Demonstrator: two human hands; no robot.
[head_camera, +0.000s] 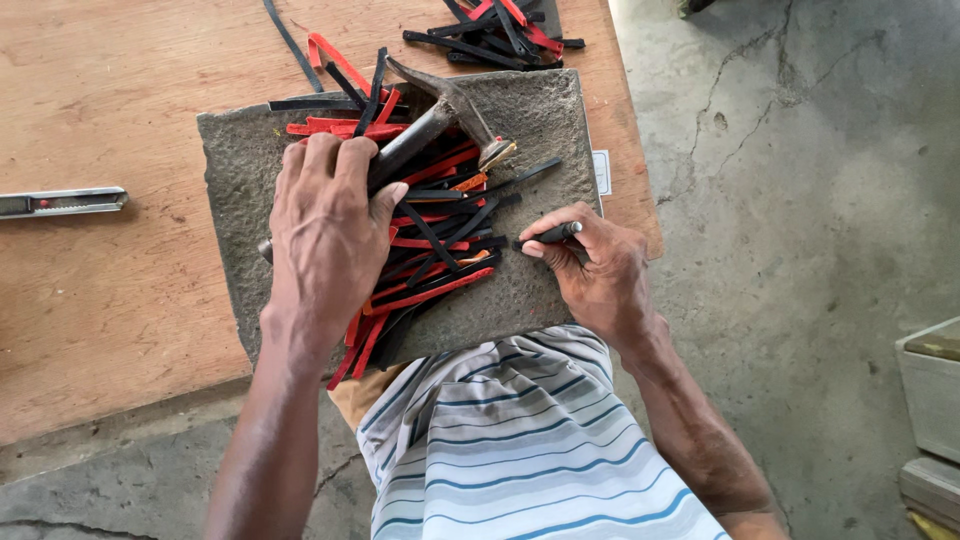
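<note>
A wooden desk fills the left and upper part of the view, standing on a cracked concrete floor that runs down the right side. On the desk, close to its near edge, lies a rough grey stone slab. The person's striped shirt shows at the bottom, just below the slab.

A heap of red and black strips is spread over the middle of the slab, some of them hanging off its near edge. A second, smaller pile of strips sits on the desk beyond the slab's far right corner.

The left hand rests on top of the heap, its grip closed around the handle of a hammer. The hammer lies slanted across the strips, its head pointing up and to the right, near the slab's far edge.

The right hand lies on the slab just right of the heap. Its grip is pinched narrow around a small dark punch, held between thumb and fingers, with its tip pointing left toward the ends of the strips.

A utility knife lies on the desk well to the left of the slab.
</note>
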